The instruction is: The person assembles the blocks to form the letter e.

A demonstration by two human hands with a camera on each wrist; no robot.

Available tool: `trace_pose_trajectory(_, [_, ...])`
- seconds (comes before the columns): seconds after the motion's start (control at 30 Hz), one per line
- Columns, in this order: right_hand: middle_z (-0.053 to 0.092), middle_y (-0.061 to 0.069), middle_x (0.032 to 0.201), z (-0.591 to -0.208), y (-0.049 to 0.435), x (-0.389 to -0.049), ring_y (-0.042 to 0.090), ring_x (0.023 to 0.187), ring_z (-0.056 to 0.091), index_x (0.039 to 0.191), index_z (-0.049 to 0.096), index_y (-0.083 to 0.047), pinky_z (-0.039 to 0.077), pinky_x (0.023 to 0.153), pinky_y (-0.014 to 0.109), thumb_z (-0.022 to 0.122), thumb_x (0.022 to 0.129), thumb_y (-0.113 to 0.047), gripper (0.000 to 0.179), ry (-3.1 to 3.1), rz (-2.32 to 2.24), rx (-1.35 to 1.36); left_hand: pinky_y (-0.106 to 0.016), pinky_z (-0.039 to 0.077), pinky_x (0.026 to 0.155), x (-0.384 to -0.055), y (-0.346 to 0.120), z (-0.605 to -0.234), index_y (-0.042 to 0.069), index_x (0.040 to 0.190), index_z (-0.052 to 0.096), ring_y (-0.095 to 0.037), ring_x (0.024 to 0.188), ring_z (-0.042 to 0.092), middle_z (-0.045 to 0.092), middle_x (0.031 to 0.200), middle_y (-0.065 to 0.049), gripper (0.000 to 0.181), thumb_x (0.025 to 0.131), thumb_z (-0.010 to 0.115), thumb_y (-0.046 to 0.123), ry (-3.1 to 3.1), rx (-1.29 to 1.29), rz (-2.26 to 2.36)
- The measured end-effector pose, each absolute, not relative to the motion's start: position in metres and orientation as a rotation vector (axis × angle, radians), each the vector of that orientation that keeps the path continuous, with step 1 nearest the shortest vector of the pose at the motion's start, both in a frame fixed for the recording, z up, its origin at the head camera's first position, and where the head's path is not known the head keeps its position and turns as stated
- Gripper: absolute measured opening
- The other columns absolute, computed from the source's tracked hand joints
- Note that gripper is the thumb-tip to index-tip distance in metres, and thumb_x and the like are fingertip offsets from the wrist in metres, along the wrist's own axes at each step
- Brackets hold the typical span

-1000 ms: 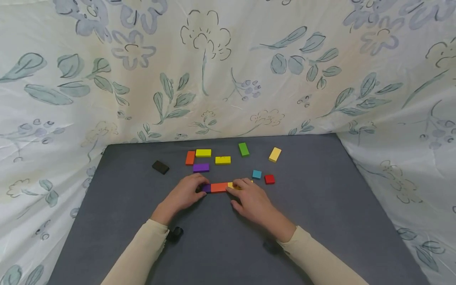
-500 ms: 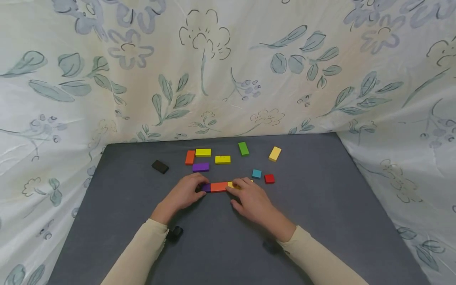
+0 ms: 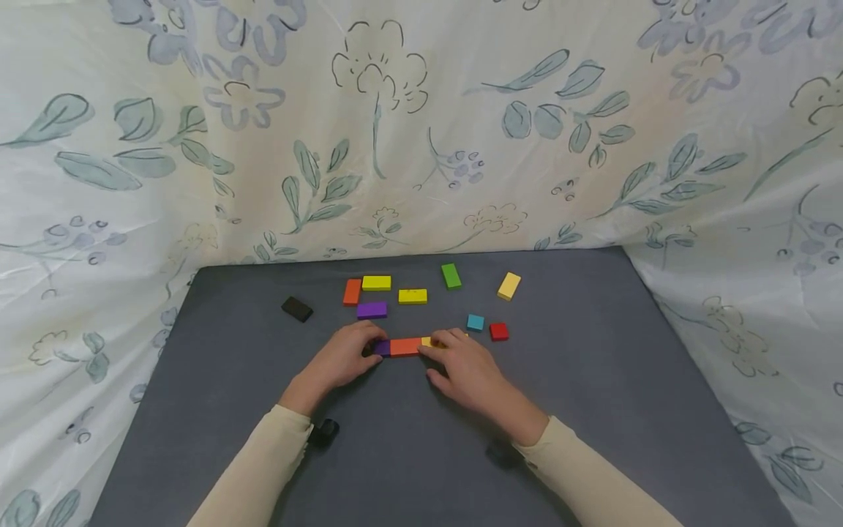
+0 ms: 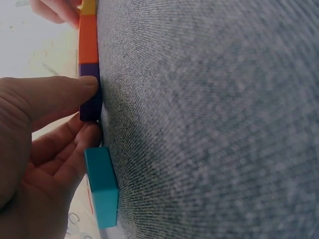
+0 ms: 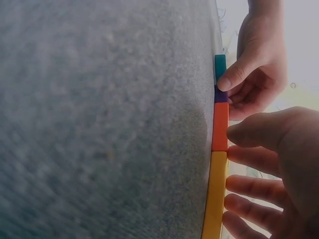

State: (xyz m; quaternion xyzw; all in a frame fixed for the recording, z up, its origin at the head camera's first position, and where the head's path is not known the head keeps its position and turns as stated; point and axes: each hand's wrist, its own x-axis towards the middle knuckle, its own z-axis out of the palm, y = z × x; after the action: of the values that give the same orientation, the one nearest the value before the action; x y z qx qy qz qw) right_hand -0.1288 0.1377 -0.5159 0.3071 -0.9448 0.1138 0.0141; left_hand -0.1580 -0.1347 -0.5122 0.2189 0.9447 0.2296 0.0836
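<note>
A dark purple block [image 3: 382, 349], an orange block [image 3: 405, 347] and a yellow block [image 5: 215, 191] lie end to end in a straight row on the grey cloth. My left hand [image 3: 342, 357] pinches the purple block, thumb on its near side and fingers behind. A teal block [image 4: 102, 186] lies by the left palm, a small gap from the purple one; the hand hides it in the head view. My right hand [image 3: 466, 372] rests at the yellow block with extended fingers along it, its thumb by the orange block, and covers most of the yellow in the head view.
Behind the row lie an orange block [image 3: 352, 293], two yellow blocks [image 3: 413, 296], a purple block [image 3: 372, 310] and a green block [image 3: 451, 276]. Rightward are pale yellow [image 3: 508, 286], blue [image 3: 476, 323] and red [image 3: 499, 331] blocks. A black block [image 3: 297, 308] lies left. Floral fabric [image 3: 421, 146] surrounds the table.
</note>
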Motion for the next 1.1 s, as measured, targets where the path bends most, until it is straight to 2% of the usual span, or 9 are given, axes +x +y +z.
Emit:
trace_pose_trajectory(0.33, [0.065, 0.001, 0.132, -0.516, 0.138, -0.13, 0.019, 0.118, 0.055, 0.14, 0.076, -0.021, 0.056, 0.098, 0.038, 0.084, 0.096, -0.033, 0.046, -2.95, 0.449, 0.934, -0.046, 0.057, 0.099, -0.155, -0.135, -0.512, 0.007, 0.13, 0.075, -0.022, 0.102, 0.064, 0.07, 0.121, -0.008, 0.038, 0.095, 0.087, 0.014, 2.828, 0.662, 0.673])
trace_pose_trajectory(0.53, [0.067, 0.0, 0.131, -0.515, 0.14, -0.13, 0.018, 0.118, 0.057, 0.138, 0.077, -0.02, 0.056, 0.1, 0.039, 0.083, 0.098, -0.031, 0.042, -2.951, 0.561, 0.911, -0.046, 0.057, 0.097, -0.152, -0.136, -0.513, 0.006, 0.132, 0.075, -0.022, 0.101, 0.064, 0.069, 0.122, -0.008, 0.04, 0.094, 0.088, 0.015, 2.834, 0.681, 0.719])
trace_pose_trajectory(0.7, [0.068, 0.002, 0.129, -0.515, 0.147, -0.13, 0.021, 0.12, 0.06, 0.136, 0.077, -0.016, 0.055, 0.104, 0.042, 0.081, 0.099, -0.025, 0.038, -2.92, 0.795, 0.859, -0.044, 0.057, 0.095, -0.15, -0.137, -0.516, 0.007, 0.138, 0.071, -0.022, 0.102, 0.062, 0.062, 0.126, -0.009, 0.046, 0.096, 0.086, 0.019, 2.845, 0.676, 0.764])
trace_pose_trajectory(0.87, [0.069, -0.001, 0.126, -0.51, 0.161, -0.13, 0.019, 0.119, 0.062, 0.135, 0.078, -0.016, 0.056, 0.102, 0.041, 0.08, 0.099, -0.021, 0.036, -2.878, 0.919, 0.761, -0.046, 0.053, 0.102, -0.143, -0.135, -0.514, 0.009, 0.143, 0.068, -0.026, 0.113, 0.058, 0.057, 0.133, -0.01, 0.051, 0.097, 0.085, 0.022, 2.91, 0.703, 0.781])
trace_pose_trajectory(1.1, [0.07, 0.005, 0.124, -0.493, 0.186, -0.135, 0.027, 0.112, 0.066, 0.13, 0.079, -0.009, 0.058, 0.095, 0.051, 0.081, 0.098, -0.013, 0.032, -2.764, 0.939, 0.656, -0.054, 0.049, 0.11, -0.127, -0.12, -0.504, 0.009, 0.148, 0.065, -0.036, 0.135, 0.05, 0.057, 0.141, -0.013, 0.056, 0.098, 0.084, 0.025, 2.98, 0.853, 0.804])
